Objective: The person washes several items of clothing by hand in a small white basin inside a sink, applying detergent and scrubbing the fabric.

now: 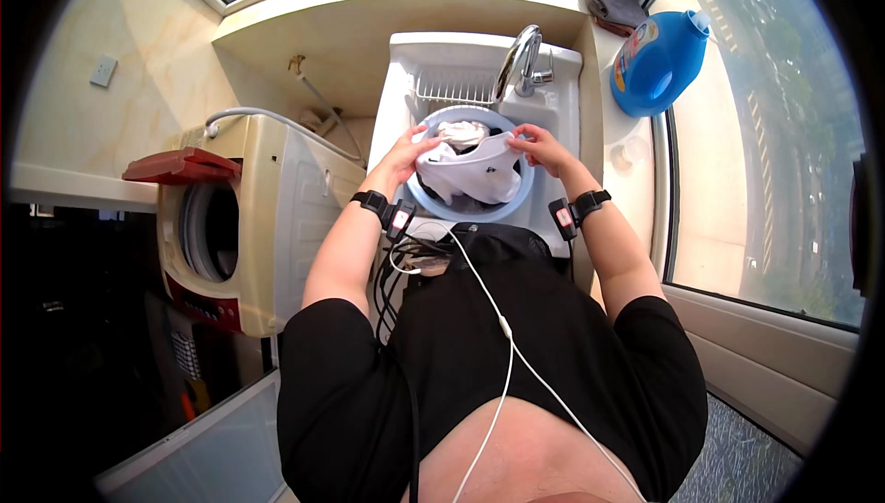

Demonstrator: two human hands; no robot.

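Note:
A white garment (pixel 477 170) with a small dark mark is spread between my two hands, over a light blue plastic basin (pixel 451 212). My left hand (pixel 408 154) grips its left edge between thumb and fingers. At the other end, my right hand (pixel 541 148) pinches the fabric by the basin's right rim. Behind it in the basin lies a cream-coloured cloth (pixel 463 132), and dark fabric shows around the sides. The garment hides most of what the basin holds. The basin sits in a white sink (pixel 568 98).
A chrome faucet (pixel 523 64) rises behind the basin, beside a ribbed washboard area (pixel 456 88). On the right sill stands a blue detergent jug (pixel 657 64), with folded dark cloth (pixel 615 6) behind it. A front-loading washing machine (pixel 252 226) with its red door (pixel 183 165) open is at left.

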